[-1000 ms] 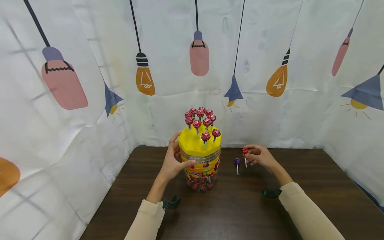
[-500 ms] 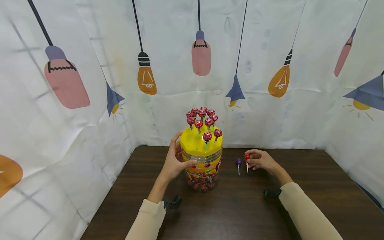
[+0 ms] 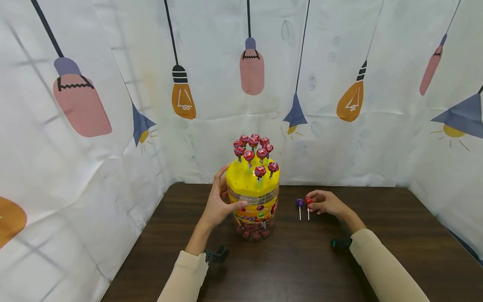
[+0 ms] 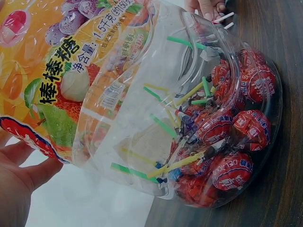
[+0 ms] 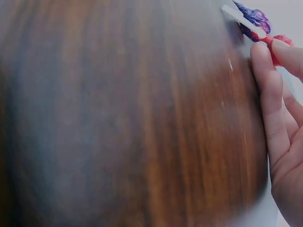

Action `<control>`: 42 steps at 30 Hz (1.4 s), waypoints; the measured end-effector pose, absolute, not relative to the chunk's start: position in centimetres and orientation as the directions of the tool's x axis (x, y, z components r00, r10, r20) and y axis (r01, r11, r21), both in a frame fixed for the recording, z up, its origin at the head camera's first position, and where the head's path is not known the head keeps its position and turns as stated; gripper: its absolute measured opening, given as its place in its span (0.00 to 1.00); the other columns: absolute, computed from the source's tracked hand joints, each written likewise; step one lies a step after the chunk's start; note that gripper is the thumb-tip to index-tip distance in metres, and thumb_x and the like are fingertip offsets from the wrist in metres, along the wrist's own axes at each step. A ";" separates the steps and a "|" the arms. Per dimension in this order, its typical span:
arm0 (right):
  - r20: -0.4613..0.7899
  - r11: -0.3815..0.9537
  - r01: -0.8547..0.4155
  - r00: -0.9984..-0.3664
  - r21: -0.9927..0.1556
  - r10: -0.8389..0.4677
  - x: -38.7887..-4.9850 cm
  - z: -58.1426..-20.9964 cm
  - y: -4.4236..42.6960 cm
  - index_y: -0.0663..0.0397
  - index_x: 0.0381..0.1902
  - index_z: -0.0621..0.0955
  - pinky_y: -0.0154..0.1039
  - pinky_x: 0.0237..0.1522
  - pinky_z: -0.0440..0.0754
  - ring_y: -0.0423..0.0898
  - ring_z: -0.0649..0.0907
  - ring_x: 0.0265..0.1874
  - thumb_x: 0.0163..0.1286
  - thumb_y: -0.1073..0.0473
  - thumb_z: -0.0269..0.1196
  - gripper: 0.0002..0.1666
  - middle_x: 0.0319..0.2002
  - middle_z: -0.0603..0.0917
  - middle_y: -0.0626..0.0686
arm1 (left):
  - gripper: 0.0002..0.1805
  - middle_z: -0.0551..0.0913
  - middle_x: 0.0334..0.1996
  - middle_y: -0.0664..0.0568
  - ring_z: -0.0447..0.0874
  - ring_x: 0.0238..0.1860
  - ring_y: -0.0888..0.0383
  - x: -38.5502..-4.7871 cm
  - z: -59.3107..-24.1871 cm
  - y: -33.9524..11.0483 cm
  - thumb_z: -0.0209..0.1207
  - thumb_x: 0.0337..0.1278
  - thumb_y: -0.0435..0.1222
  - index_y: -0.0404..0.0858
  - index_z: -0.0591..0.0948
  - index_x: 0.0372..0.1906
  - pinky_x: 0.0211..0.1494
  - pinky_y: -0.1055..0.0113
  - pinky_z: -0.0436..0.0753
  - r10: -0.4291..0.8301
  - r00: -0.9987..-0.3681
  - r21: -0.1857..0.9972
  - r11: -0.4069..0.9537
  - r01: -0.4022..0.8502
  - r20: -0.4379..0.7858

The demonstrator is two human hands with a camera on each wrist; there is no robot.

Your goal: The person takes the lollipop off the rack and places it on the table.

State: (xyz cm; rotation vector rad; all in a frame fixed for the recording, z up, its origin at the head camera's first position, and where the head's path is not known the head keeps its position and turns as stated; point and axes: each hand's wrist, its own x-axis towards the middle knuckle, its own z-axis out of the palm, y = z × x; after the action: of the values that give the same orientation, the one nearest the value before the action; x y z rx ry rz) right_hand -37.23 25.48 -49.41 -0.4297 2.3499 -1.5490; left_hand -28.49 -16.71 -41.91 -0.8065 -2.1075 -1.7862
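Observation:
In the head view a clear jar with a yellow lid stands on the table, several red-wrapped lollipops upright in the lid. My left hand grips the jar's left side, thumb across its front. More wrapped lollipops lie in the jar's bottom in the left wrist view. To the jar's right, my right hand pinches a red lollipop between thumb and fingers, its white stick pointing toward me. Just left of it lies a purple lollipop; the right wrist view shows both close together.
The dark wooden table extends on both sides of the jar and toward me. A white cloth printed with hanging lamps closes off the table's back and sides.
My right hand has come down and slightly left with the red lollipop, which is now lower and beside the purple one. The left hand keeps its hold on the jar.

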 end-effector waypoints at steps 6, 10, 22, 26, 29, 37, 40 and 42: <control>-0.080 0.455 -0.121 -0.914 -0.882 -0.397 -37.2 -49.3 25.0 0.60 0.63 0.78 0.44 0.38 0.86 0.48 0.86 0.38 0.71 0.58 0.67 0.25 0.48 0.85 0.59 | 0.56 0.71 0.74 0.52 0.77 0.63 0.53 -28.5 -41.9 -16.7 0.75 0.54 0.42 0.59 0.51 0.81 0.67 0.47 0.76 0.241 -0.811 0.820 0.089 0.566 0.533; -0.075 0.474 -0.136 -0.914 -0.870 -0.399 -37.1 -49.1 24.9 0.60 0.60 0.79 0.45 0.38 0.86 0.50 0.85 0.38 0.71 0.60 0.67 0.22 0.48 0.83 0.60 | 0.56 0.71 0.74 0.54 0.77 0.63 0.52 -28.4 -41.8 -16.7 0.76 0.53 0.42 0.60 0.51 0.80 0.67 0.45 0.74 0.240 -0.815 0.824 0.087 0.559 0.527; -0.041 0.473 -0.146 -0.931 -0.869 -0.362 -36.6 -48.4 25.2 0.63 0.62 0.77 0.46 0.37 0.87 0.50 0.85 0.37 0.72 0.56 0.67 0.26 0.49 0.81 0.61 | 0.56 0.70 0.74 0.53 0.77 0.63 0.53 -28.6 -41.7 -16.6 0.75 0.54 0.42 0.59 0.51 0.81 0.67 0.47 0.75 0.243 -0.811 0.822 0.085 0.564 0.531; 0.001 0.508 -0.175 -0.946 -0.844 -0.325 -36.0 -46.3 25.0 0.64 0.63 0.75 0.45 0.37 0.87 0.54 0.85 0.38 0.75 0.53 0.65 0.27 0.46 0.82 0.60 | 0.56 0.70 0.74 0.53 0.77 0.63 0.52 -28.6 -41.9 -16.6 0.75 0.54 0.41 0.59 0.51 0.81 0.67 0.46 0.75 0.244 -0.809 0.820 0.078 0.566 0.535; 0.057 0.502 -0.222 -0.945 -0.836 -0.322 -34.9 -43.6 24.1 0.63 0.63 0.75 0.45 0.40 0.86 0.56 0.84 0.41 0.76 0.52 0.63 0.26 0.47 0.82 0.61 | 0.57 0.70 0.74 0.53 0.77 0.63 0.52 -28.6 -41.8 -16.7 0.75 0.54 0.41 0.60 0.51 0.81 0.67 0.45 0.75 0.241 -0.809 0.821 0.077 0.566 0.535; 0.347 0.361 -0.444 -0.888 -0.820 -0.302 -31.4 -36.5 19.9 0.54 0.59 0.79 0.38 0.44 0.87 0.46 0.85 0.44 0.75 0.54 0.64 0.18 0.49 0.83 0.60 | 0.57 0.71 0.74 0.54 0.77 0.63 0.53 -28.6 -41.9 -16.7 0.76 0.53 0.40 0.60 0.51 0.80 0.67 0.46 0.76 0.233 -0.818 0.826 0.087 0.557 0.527; 0.465 0.215 -0.527 -0.840 -0.822 -0.281 -30.2 -35.1 18.1 0.57 0.59 0.79 0.36 0.44 0.88 0.47 0.87 0.46 0.74 0.61 0.64 0.18 0.49 0.84 0.58 | 0.57 0.70 0.74 0.54 0.77 0.63 0.53 -28.6 -42.0 -16.7 0.76 0.53 0.39 0.60 0.51 0.80 0.67 0.45 0.75 0.232 -0.820 0.829 0.083 0.552 0.523; 0.541 0.119 -0.586 -0.796 -0.801 -0.273 -29.6 -34.5 17.1 0.60 0.59 0.79 0.37 0.45 0.88 0.49 0.88 0.48 0.72 0.66 0.64 0.18 0.48 0.86 0.57 | 0.57 0.70 0.74 0.54 0.77 0.63 0.53 -28.6 -42.0 -16.6 0.76 0.53 0.39 0.60 0.51 0.80 0.67 0.45 0.75 0.232 -0.822 0.831 0.084 0.550 0.520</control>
State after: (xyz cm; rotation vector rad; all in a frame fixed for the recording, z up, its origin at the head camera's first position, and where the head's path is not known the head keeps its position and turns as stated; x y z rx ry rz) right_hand -29.57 17.10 -34.51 -1.0013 2.5295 -2.0482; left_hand -28.61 -16.61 -41.98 -0.7841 -2.1094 -1.8056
